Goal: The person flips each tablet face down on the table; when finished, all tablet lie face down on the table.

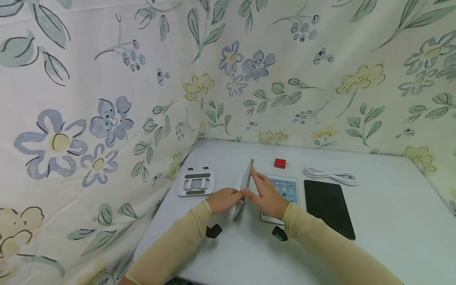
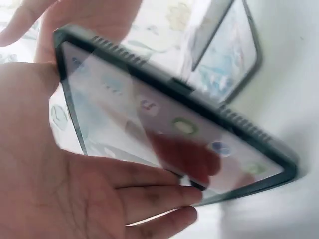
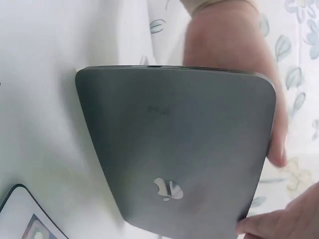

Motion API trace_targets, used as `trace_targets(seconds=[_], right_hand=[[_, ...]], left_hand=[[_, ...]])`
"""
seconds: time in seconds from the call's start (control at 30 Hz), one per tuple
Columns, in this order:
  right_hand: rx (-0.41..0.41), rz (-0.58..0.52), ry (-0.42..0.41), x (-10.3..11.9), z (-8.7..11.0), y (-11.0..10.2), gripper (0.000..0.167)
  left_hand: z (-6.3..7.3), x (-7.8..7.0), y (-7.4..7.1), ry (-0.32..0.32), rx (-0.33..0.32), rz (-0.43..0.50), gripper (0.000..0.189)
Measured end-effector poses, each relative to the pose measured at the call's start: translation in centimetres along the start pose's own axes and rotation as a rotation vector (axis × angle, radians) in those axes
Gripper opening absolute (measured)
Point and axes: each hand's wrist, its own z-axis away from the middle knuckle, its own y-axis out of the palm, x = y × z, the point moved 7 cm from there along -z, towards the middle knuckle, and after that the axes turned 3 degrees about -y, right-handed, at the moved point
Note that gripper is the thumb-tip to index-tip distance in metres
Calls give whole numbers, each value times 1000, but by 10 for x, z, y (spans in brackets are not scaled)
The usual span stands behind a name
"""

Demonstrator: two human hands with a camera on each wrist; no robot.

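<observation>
A grey tablet (image 1: pixel 246 180) stands on edge, steeply tilted, between my two hands. In the left wrist view, its lit screen (image 2: pixel 149 107) with app icons faces my left hand (image 1: pixel 223 199), whose fingers (image 2: pixel 154 199) lie along the glass. The right wrist view shows the plain grey back (image 3: pixel 189 144) with an apple logo. My right hand (image 1: pixel 268 197) is on the back side, and its fingertips (image 3: pixel 254 226) hold the upper edge. Both thumbs meet near that edge in the head view. Most of the right palm is hidden.
Left lies a white stand-like device (image 1: pixel 196 192). Right of the tablet are a white tablet (image 1: pixel 285 186) partly under my right arm, a black tablet (image 1: pixel 328 208), a coiled white cable (image 1: pixel 331 175) and a red plug charger (image 1: pixel 280 163). Floral cloth (image 1: pixel 285 99) surrounds the white table (image 1: pixel 399 206).
</observation>
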Motion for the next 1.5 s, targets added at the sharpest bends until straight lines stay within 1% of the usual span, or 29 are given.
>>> trace_targets(seconds=[0.1, 0.23, 0.33, 0.43, 0.5, 0.57, 0.63, 0.7, 0.77, 0.83, 1.0, 1.1, 1.17, 1.27, 1.4, 1.5], right_hand=[[14, 36, -7, 2, -1, 5, 90], [53, 19, 21, -2, -1, 16, 86], [97, 14, 57, -7, 0, 24, 85], [146, 17, 94, -14, 0, 32, 85], [182, 37, 118, -19, -1, 37, 86], [236, 76, 150, -26, -1, 44, 87], [298, 117, 182, -33, 1, 53, 87], [355, 150, 205, -40, 4, 62, 87], [387, 165, 211, -44, 8, 68, 86], [386, 163, 198, -44, 11, 70, 84], [357, 191, 159, -43, 11, 70, 80], [336, 235, 166, -51, 11, 69, 82], [317, 269, 177, -58, 11, 69, 83], [293, 299, 192, -63, 11, 66, 83], [283, 333, 201, -63, 12, 62, 82], [289, 334, 202, -61, 13, 61, 83]], left_hand=[[0, -7, -9, 46, -46, 69, 86], [6, -13, -25, 132, -148, 138, 64], [13, -18, -37, 198, -223, 130, 49], [21, -18, -49, 232, -295, 99, 41], [26, -13, -56, 222, -341, 74, 37], [33, -6, -63, 204, -390, 51, 34], [39, 4, -68, 165, -434, 33, 30], [43, 14, -71, 129, -463, 30, 28], [44, 22, -72, 98, -482, 22, 28], [42, 30, -71, 79, -487, -2, 28], [34, 44, -60, 50, -485, -111, 27], [27, 48, -49, 46, -466, -142, 27], [21, 50, -42, 36, -444, -153, 29], [13, 51, -31, 44, -404, -176, 35], [5, 52, -18, 51, -363, -205, 46], [3, 52, -10, 21, -338, -208, 54]])
